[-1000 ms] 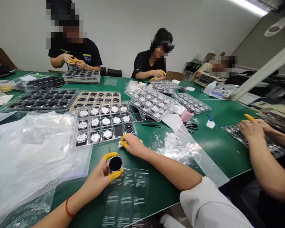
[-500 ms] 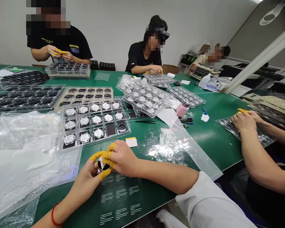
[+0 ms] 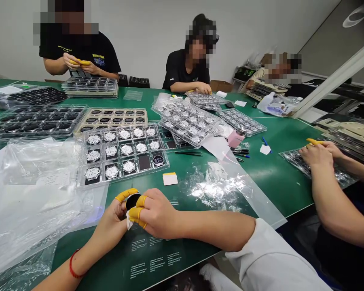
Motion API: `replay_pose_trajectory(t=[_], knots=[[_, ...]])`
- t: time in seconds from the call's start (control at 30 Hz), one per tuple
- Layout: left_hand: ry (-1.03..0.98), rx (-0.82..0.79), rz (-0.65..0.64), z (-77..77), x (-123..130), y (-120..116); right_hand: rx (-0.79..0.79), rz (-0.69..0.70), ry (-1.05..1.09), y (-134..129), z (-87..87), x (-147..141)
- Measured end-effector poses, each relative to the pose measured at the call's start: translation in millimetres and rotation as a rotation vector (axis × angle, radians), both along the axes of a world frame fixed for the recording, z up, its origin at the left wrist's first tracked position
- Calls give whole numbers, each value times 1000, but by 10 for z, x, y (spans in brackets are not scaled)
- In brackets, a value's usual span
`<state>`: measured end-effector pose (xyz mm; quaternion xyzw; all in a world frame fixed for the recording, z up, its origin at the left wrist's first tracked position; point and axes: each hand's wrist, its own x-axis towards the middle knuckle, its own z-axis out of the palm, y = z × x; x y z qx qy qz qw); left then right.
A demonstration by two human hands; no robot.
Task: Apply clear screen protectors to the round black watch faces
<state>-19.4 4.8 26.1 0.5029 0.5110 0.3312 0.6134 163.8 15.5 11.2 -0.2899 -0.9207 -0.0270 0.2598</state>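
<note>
My left hand (image 3: 119, 210), with yellow finger cots on, is closed around a round black disc with a shiny rim, like a watch face (image 3: 133, 201). My right hand (image 3: 156, 212), also in yellow finger cots, pinches a white wiping cloth (image 3: 129, 222) at the lower edge of the disc. Part of the disc is hidden behind the right fingers. Beyond my hands lies a clear plastic tray (image 3: 166, 166) of white-printed round pieces; one pocket in its front row has no piece, and a black disc sits beside that pocket.
Crumpled clear film (image 3: 215, 186) lies to the right, a large plastic bag (image 3: 33, 182) to the left. A white card (image 3: 170, 179), black tweezers (image 3: 188, 153) and a pink bottle (image 3: 235, 138) are farther back. Co-workers sit across the table and at right, a co-worker's hand (image 3: 315, 153) over another tray.
My right hand has drawn the white cloth from across the disc's face down to its lower edge. More of the black face shows. The view has shifted slightly.
</note>
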Motion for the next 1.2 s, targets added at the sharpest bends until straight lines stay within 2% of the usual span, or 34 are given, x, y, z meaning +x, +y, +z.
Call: replay_pose_trajectory(t=[0.07,0.13,0.27,0.37,0.5,0.6,0.77,0.9,1.03,1.2], knots=[[22,32,-19,-7,-3,2,23,5,-38,3,-15,-9],[36,49,-20,8,24,-7,22,-53,-42,74,-31,-13],[23,1,-16,51,93,-31,-86,-187,0,279,-6,8],[14,-22,-13,30,74,-36,-278,-282,87,382,121,71],[-38,39,-2,-41,-16,-48,-672,-447,256,444,352,214],[-55,120,39,-54,-53,-65,-827,-437,323,460,438,300],[-68,186,116,-25,-51,-34,-911,-393,376,472,459,335],[-91,301,159,-70,-34,5,-956,-366,383,443,510,336],[-181,506,109,-160,-19,1,-901,-343,453,377,534,324],[-227,616,19,-254,-7,8,-931,-270,439,296,511,286]])
